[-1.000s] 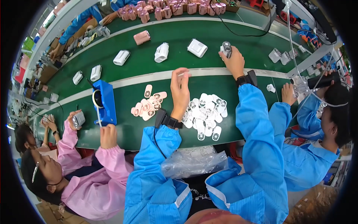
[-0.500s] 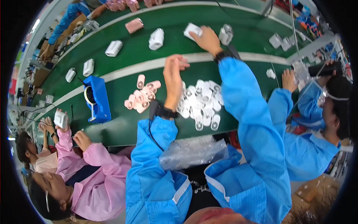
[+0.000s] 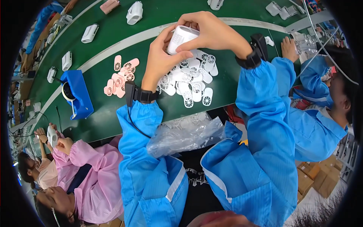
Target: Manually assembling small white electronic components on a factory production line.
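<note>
A white plastic housing (image 3: pixel 183 38) with rounded edges and small printing or slots on its face is held up between both hands. My left hand (image 3: pixel 160 56) grips its left and lower side, thumb across the front. My right hand (image 3: pixel 212 32) holds it from the right, thumb low on the front and fingers over the top. Just below my hands lies a loose pile of white oval covers (image 3: pixel 196 87) with round spoked grilles. Similar pink covers (image 3: pixel 120 82) are heaped to the left of my left wrist.
A blue tape dispenser (image 3: pixel 81 94) stands at the left. Several white housings (image 3: pixel 134 13) and a pink one (image 3: pixel 109 6) rest on the green surface beyond a pale strip (image 3: pixel 124 42). A clear plastic bag (image 3: pixel 185 136) lies by my lap. Co-workers (image 3: pixel 98 185) sit on both sides.
My right hand has brought the white housing in from the far side of the green surface. My left hand, empty before, now holds it too. The view has shifted.
</note>
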Motion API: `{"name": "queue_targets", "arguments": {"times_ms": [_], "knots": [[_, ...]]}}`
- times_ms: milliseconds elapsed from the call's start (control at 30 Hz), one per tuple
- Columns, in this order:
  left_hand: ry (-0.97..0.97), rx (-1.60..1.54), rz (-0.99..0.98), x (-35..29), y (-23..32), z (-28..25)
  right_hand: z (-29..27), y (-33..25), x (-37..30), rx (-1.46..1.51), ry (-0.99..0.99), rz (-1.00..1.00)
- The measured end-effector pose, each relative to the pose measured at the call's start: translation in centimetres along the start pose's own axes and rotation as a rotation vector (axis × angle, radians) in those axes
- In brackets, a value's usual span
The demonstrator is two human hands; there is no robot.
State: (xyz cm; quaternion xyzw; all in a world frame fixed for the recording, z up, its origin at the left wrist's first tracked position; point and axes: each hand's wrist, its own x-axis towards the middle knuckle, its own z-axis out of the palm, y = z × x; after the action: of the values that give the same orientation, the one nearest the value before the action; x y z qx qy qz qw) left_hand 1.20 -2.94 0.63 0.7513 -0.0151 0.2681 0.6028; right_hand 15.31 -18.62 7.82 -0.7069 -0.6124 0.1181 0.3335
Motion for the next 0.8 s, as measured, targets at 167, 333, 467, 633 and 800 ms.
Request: {"name": "queue_targets", "arguments": {"times_ms": [167,333,467,633,800], "knots": [[-0.025,-0.059,-0.164,-1.3,-1.1,-0.6,4.3,-4.6,-7.2,-0.004,0.592,0.145],[0.150,-0.529,-0.205,-0.6,-0.2,0.2,8.6,-9.8,-17.3,-0.158,0.274,0.129],[0.186,-0.477,-0.216,-0.7,-0.4,-0.6,11.4,-9.6,-20.4,-0.292,0.209,0.094],[0.205,-0.401,-0.140,-0.3,-1.6,-0.5,12.0,-7.6,-23.0,-0.358,0.279,0.022],[0.067,-0.388,-0.208,-0.7,-1.1,-0.5,9.2,-6.3,-19.2,-0.232,0.344,-0.005]]}}
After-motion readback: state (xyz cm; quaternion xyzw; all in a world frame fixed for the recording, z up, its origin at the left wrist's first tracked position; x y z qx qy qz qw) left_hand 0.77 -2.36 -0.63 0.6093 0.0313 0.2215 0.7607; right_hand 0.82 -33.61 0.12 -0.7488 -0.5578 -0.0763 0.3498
